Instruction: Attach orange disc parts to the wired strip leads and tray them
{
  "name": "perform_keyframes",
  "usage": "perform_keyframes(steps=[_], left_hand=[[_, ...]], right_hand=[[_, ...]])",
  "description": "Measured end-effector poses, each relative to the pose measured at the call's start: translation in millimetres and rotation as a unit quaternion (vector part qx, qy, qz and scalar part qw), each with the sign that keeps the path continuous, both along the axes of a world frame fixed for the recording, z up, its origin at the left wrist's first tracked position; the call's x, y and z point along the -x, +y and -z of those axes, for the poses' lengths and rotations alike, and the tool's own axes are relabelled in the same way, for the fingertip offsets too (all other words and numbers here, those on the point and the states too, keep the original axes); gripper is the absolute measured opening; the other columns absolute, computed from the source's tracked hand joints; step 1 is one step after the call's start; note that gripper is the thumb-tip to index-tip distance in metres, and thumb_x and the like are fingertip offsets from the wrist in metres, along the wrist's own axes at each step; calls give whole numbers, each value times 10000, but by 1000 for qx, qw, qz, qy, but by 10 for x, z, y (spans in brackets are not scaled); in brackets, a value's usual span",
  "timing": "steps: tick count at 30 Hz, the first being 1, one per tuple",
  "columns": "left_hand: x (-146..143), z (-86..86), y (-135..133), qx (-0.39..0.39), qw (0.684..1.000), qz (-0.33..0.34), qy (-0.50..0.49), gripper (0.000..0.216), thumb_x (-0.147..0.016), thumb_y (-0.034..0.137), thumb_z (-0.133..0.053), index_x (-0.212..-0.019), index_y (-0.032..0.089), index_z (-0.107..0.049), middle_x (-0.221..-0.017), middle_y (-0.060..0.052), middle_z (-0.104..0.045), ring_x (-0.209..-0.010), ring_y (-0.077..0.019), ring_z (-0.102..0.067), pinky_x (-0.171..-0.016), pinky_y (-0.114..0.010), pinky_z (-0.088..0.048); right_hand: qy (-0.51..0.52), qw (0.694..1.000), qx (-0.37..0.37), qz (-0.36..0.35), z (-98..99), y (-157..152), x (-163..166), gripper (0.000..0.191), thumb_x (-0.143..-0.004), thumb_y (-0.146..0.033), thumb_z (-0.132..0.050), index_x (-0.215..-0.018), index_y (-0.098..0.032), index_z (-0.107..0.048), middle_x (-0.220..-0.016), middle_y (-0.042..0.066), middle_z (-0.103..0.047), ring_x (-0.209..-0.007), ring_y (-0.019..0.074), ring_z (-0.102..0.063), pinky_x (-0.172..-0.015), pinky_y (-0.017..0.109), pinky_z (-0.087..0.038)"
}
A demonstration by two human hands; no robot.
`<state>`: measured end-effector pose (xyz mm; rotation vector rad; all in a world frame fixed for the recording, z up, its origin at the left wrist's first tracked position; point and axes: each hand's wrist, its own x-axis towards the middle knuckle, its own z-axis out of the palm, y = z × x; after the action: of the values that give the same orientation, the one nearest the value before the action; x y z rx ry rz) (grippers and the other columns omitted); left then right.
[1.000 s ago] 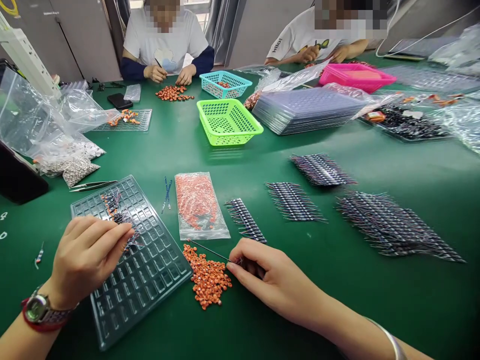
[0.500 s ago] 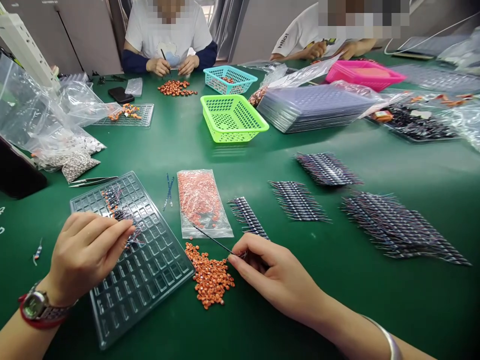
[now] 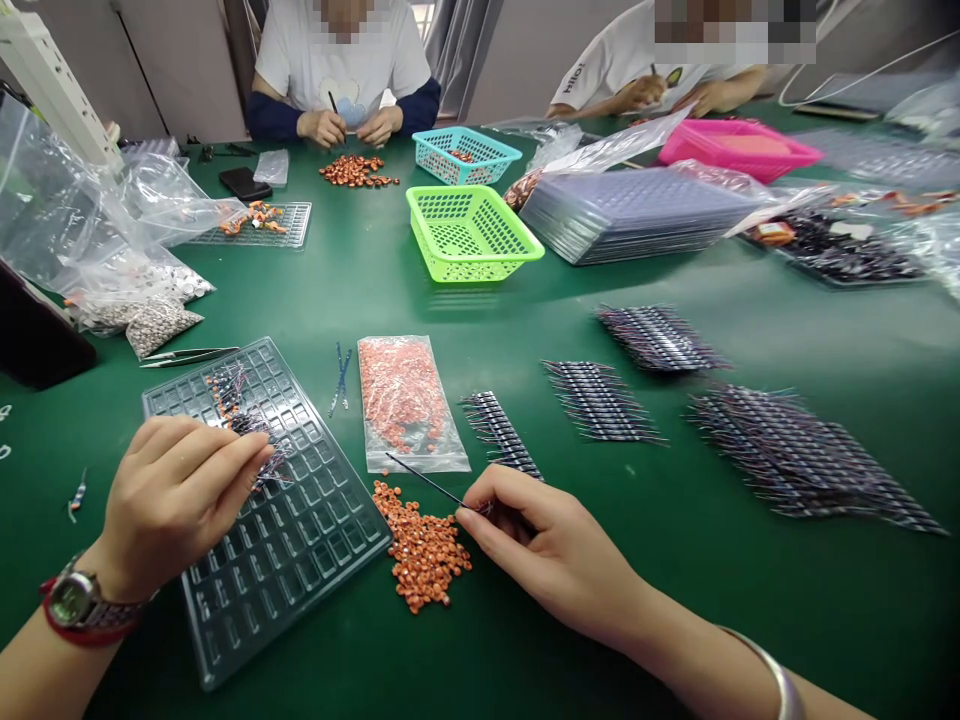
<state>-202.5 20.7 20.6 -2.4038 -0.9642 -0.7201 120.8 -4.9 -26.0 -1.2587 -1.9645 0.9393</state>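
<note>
My left hand (image 3: 176, 490) is pinched closed above the clear plastic tray (image 3: 292, 575); whatever lies between its fingertips is hidden. Under and beyond those fingertips, small wired parts with orange pieces (image 3: 229, 390) lie on the tray. Between thumb and fingers, my right hand (image 3: 544, 545) grips a thin dark stick (image 3: 424, 478), its tip pointing up and left. Just left of that hand spreads a pile of small orange discs (image 3: 424, 550). Behind the pile lies a clear bag of orange discs (image 3: 403, 395). A row of dark wired strips (image 3: 501, 435) lies behind my right hand.
Further bundles of wired strips (image 3: 795, 450) lie at right. Tweezers (image 3: 187, 356) rest behind the tray. A green basket (image 3: 476, 270), a blue basket (image 3: 465, 165) and stacked clear trays (image 3: 637, 215) stand farther back. Two people work across the table.
The whole view has shifted slightly. Both my hands keep nearly the same pose and place, the right still holding the thin stick.
</note>
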Motion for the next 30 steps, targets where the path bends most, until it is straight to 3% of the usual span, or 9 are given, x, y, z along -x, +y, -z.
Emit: perform_keyframes(steps=[10,30], left_hand=[[2,5,6,-2,1000,4,3,252,-773,88,-744,-993,164,-647,-778,-30,-701,-701,-196,-609,-659,-361,-460],[-8,20,13,-7,1000,4,-1,265,-758,91,-754,-988,168,-649,-757,-26,-691,-695,-197,-594,-650,-355,-459]], right_hand=[[-6,1000,-3,1,-1,-7,5,265,-970,-325,-514,-735,-205,-545,-630,-3,-509,-521,152,-458,-455,259,-354],[-13,1000,-19,-4,32,-30,2,175,-935,-202,-507,-761,-210,-529,-650,-12,-492,-531,152,-452,-464,259,-349]])
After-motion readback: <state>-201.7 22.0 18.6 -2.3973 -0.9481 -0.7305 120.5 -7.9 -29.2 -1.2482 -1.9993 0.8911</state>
